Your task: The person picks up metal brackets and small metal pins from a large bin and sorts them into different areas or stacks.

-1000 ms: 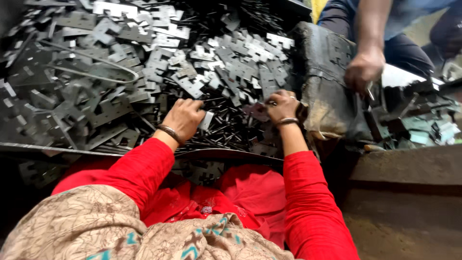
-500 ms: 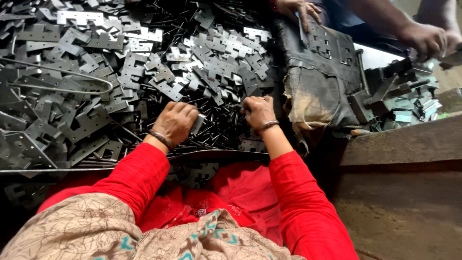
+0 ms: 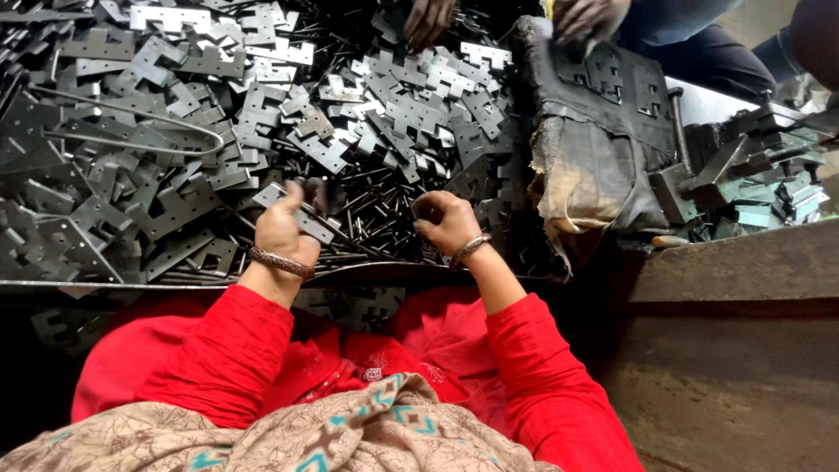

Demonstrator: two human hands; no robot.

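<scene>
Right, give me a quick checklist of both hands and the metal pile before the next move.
1. Left hand has a flat metal plate in its grip: ok.
2. Right hand holding something: cannot tell, its fingers are curled closed over the thin rods.
3. The two hands apart from each other: ok.
4. Co-worker's hand far from the person's own hands: ok, it is at the far edge of the pile.
5. Bent wire loop away from both hands: ok, it lies to the left.
</scene>
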